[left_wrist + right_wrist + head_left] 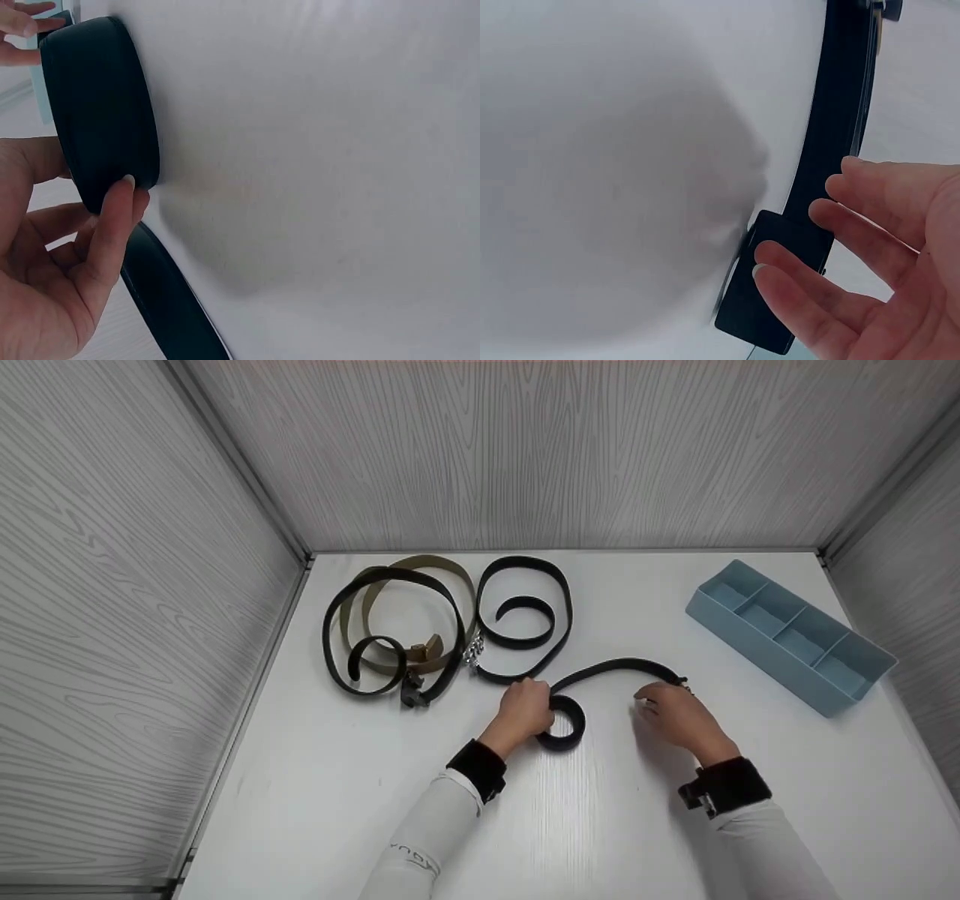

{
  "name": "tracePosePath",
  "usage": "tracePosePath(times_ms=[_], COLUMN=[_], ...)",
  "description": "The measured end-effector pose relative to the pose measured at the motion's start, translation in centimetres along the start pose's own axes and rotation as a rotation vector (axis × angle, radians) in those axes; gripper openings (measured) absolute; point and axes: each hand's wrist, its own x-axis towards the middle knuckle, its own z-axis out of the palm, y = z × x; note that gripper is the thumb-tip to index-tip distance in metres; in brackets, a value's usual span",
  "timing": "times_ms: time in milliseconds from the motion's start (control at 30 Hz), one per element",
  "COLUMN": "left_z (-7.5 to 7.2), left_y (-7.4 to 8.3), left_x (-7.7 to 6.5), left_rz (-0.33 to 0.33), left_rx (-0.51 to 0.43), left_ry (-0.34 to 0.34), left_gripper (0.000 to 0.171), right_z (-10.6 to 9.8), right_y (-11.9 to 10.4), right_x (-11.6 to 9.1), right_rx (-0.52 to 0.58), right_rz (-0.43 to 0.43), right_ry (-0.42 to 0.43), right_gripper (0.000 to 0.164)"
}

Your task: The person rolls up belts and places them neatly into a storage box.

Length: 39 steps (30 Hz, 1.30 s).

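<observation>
The left hand [527, 709] is pinching the coiled part of the black belt [562, 742] between thumb and finger, on the side away from the blue tray [757, 645]. The strap is curving out from this grip toward the tray, its buckle end [742, 304] lying nearest it. There the right hand [679, 718] is hovering, fingers loosely parted, contact unclear. The belt is probably handling light, smooth and springy, its layered edges seemingly offering the surest hold.

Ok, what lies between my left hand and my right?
In the head view, the round coil of a flat black belt touches your left hand, then bare white tabletop shows up to your right hand; the belt's remainder arches behind.
</observation>
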Motion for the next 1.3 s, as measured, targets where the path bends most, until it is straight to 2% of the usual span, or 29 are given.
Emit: tracePosePath(times_ms=[167, 300, 400, 500, 633, 800, 900, 967, 1067, 1167, 1233, 1300], left_z=[0.2, 0.2, 0.2, 0.1, 0.2, 0.6, 0.9, 1.1, 1.3, 1.3, 1.2, 0.9], left_y=[0.3, 0.6, 0.7, 0.6, 0.1, -0.4, -0.5, -0.4, -0.2, 0.0, 0.1, 0.1], left_x=[0.0, 0.0, 0.0, 0.0, 0.2, 0.6, 0.6, 0.6, 0.5, 0.3, 0.2, 0.2], left_rz=[-0.039, -0.070, -0.075, -0.054, 0.007, 0.076, 0.097, 0.108, 0.123, 0.135, 0.143, 0.152], left_rx=[-0.009, 0.005, 0.015, 0.025, 0.025, 0.016, 0.048, 0.085, 0.136, 0.168, 0.179, 0.180], left_ry=[0.017, -0.001, -0.014, -0.025, -0.038, -0.047, -0.032, -0.006, 0.037, 0.066, 0.072, 0.041], left_gripper=[0.012, 0.015, 0.017, 0.019, 0.022, 0.030, 0.030, 0.028, 0.026, 0.025, 0.024, 0.024], right_z=[2.4, 4.2, 5.2, 5.7, 5.9, 5.9, 5.8, 5.6, 5.3, 5.1, 5.1, 5.2], right_y=[-3.2, -5.5, -6.5, -7.2, -7.5, -7.0, -6.7, -6.6, -6.7, -7.0, -7.3, -7.4], right_x=[0.8, 1.5, 1.9, 2.5, 3.2, 3.9, 3.9, 3.9, 3.6, 3.3, 3.3, 3.3], right_rx=[0.049, 0.143, 0.212, 0.205, 0.122, 0.021, 0.016, 0.041, 0.091, 0.088, 0.065, 0.037], right_rz=[-0.003, 0.089, 0.172, 0.193, 0.169, 0.067, 0.017, 0.033, 0.133, 0.219, 0.236, 0.216], right_ry=[-0.054, -0.093, -0.074, -0.019, 0.046, 0.048, 0.053, 0.057, 0.045, 0.018, 0.005, 0.007], right_gripper=[0.025, 0.032, 0.023, 0.019, 0.019, 0.017, 0.015, 0.014, 0.017, 0.020, 0.021, 0.021])
